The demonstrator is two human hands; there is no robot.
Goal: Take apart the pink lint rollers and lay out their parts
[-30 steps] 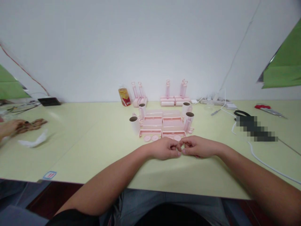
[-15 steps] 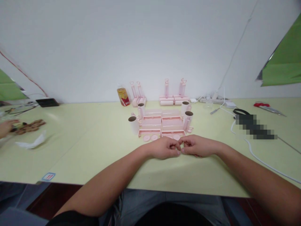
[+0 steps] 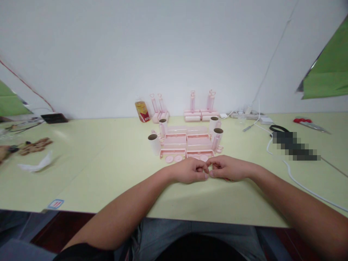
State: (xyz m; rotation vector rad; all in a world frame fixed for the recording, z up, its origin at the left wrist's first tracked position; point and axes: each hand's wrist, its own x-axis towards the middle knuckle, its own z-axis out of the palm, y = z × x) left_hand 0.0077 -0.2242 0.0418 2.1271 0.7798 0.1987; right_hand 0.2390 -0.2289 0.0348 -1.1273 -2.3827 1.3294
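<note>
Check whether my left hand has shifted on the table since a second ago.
No. The left hand lies in the same spot just in front of the pink trays, its fingers curled and meeting the right hand.

Forearms run bare from the left hand and right hand past the table edge; below that edge show a black sleeve and grey trousers.
</note>
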